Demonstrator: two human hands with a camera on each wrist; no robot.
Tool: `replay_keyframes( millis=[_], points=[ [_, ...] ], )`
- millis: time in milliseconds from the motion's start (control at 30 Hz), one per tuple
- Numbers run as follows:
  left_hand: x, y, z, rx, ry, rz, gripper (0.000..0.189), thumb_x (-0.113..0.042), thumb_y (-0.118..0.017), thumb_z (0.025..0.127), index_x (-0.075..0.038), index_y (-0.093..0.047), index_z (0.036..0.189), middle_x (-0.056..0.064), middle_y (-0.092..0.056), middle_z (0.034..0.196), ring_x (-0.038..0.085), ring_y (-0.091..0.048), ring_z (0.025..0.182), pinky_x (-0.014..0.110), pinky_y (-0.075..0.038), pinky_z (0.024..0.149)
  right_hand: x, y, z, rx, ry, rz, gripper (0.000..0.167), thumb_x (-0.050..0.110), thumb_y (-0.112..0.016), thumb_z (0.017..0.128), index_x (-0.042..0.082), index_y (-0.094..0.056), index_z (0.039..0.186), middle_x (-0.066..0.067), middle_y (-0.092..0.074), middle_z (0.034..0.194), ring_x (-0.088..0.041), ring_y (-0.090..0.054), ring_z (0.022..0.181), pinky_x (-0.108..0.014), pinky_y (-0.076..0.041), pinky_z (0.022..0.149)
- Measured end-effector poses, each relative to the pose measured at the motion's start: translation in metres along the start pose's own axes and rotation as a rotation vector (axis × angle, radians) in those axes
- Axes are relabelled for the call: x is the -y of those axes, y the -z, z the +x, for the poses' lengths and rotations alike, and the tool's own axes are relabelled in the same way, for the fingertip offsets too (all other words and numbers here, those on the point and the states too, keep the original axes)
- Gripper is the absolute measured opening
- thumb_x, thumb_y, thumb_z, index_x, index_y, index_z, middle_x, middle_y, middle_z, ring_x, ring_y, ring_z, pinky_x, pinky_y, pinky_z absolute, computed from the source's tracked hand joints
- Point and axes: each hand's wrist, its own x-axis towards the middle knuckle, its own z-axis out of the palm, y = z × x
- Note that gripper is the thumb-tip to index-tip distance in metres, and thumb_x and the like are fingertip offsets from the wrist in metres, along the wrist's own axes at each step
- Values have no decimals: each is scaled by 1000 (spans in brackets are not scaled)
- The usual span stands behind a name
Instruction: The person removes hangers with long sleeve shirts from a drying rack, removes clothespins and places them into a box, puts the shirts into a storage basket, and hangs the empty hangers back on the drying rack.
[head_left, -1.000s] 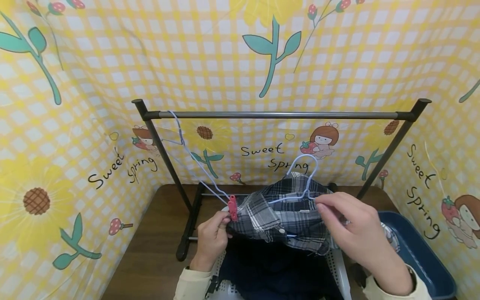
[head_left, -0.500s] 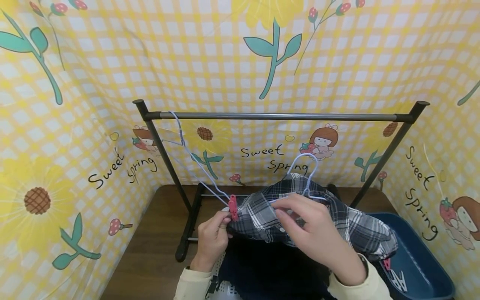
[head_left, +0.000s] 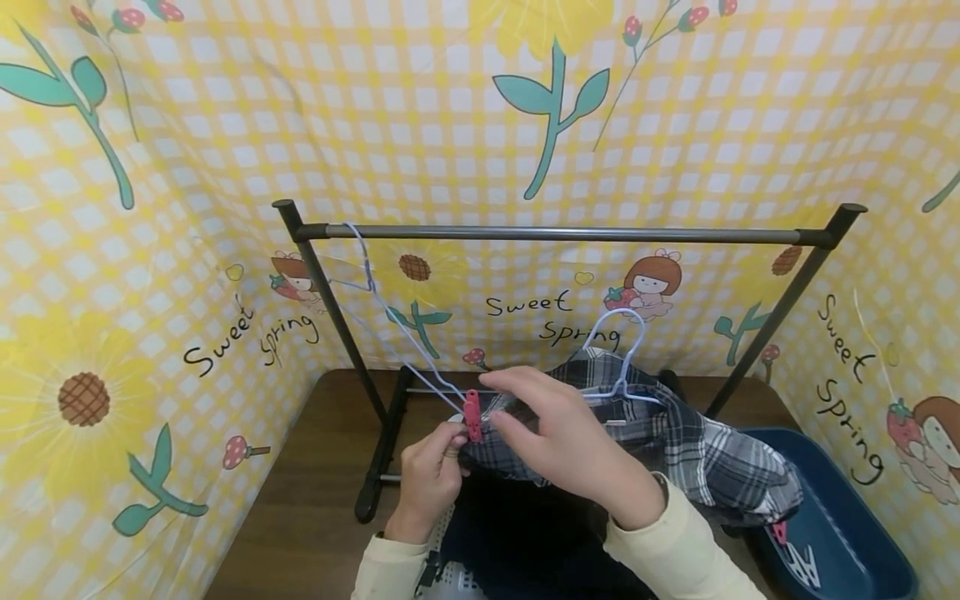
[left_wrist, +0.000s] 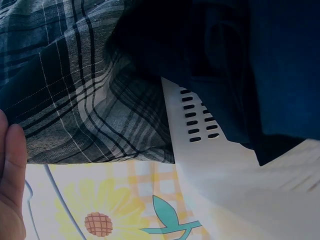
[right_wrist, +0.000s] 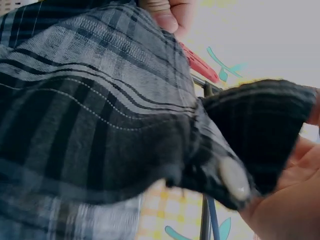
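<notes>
A grey plaid shirt (head_left: 675,433) lies over a pale-blue hanger (head_left: 622,379), whose hook rises above the collar. At its left shoulder stands a red clothespin (head_left: 472,415), also seen in the right wrist view (right_wrist: 201,64). Just below the clothespin my left hand (head_left: 431,475) pinches the shirt's edge between thumb and fingers. My right hand (head_left: 566,433) hovers over the collar, with thumb and forefinger apart and pointing toward the clothespin. In the right wrist view a dark collar flap and a button (right_wrist: 233,178) partly cover that hand.
A second pale-blue hanger (head_left: 408,337) hangs from the rack's bar (head_left: 562,234), its lower end beside the clothespin. Dark cloth (head_left: 540,533) lies in a white perforated basket (left_wrist: 187,115). A blue tray (head_left: 862,533) at right holds white clothespins (head_left: 802,567).
My right hand has moved left across the shirt, from the hanger's neck to beside the red clothespin. The shirt's right sleeve now lies over the blue tray's edge. My left hand keeps its hold.
</notes>
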Motion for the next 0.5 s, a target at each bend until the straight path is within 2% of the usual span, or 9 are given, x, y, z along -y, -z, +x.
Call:
replay_keyframes(
  millis=[200,333,433,500],
  points=[
    [0,-2,1,-9,-22,13,27,-24,-50,106,-4,-63,92,5,-64,69,9,-57,44,15,-47,44,-1,-9,15,117,-68,-165,47,17,-68,99,2,-56,142,-12,-60,137,-25,-57,125,-42,-49,99],
    [0,-3,1,-10,-27,16,27,-24,-50,106,-4,-63,92,5,-64,69,9,-57,44,15,-47,44,-1,-13,23,179,-117,-284,52,23,-70,98,-1,-55,142,-15,-62,133,-27,-61,120,-42,-50,97],
    [0,-3,1,-11,-29,16,27,-23,-50,106,-4,-63,92,4,-64,69,9,-57,44,14,-46,44,-2,-14,25,204,-118,-307,47,20,-70,98,0,-59,138,-12,-67,125,-17,-66,84,-35,-54,81],
    [0,-3,2,-15,-32,21,26,-22,-51,106,-4,-63,92,4,-64,68,9,-57,44,14,-46,44,-2,-15,26,211,-102,-290,43,17,-70,97,0,-61,136,-10,-69,121,-9,-56,64,-30,-51,71]
  ],
)
